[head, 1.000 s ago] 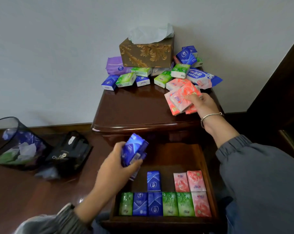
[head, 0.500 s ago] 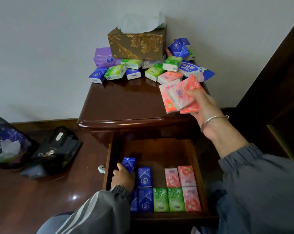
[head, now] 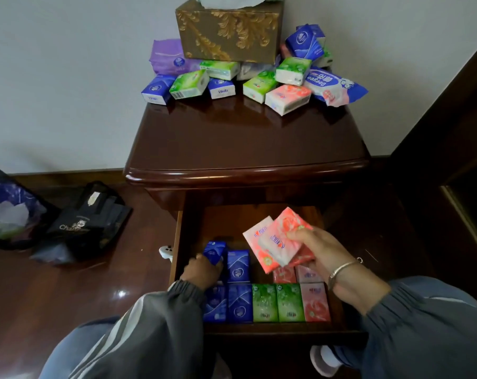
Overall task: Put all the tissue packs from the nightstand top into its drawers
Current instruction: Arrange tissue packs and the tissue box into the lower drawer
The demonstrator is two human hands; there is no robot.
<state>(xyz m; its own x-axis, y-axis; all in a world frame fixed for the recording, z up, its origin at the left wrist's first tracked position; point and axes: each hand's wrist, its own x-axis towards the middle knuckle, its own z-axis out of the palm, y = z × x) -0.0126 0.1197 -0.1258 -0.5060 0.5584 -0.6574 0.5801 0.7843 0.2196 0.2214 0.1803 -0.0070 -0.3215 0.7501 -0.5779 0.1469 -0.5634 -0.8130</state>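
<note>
Blue plastic tissue pack (head: 214, 251) gripped by left hand (head: 201, 272) | right hand (head: 322, 250) clutched pink plastic packs (head: 278, 242) | advised: seat it flush against neighbour (head: 238, 266) right of grip.

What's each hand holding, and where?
Left hand grips a blue pack by its lower end; right hand pinches pink packs at their right edge.
</note>
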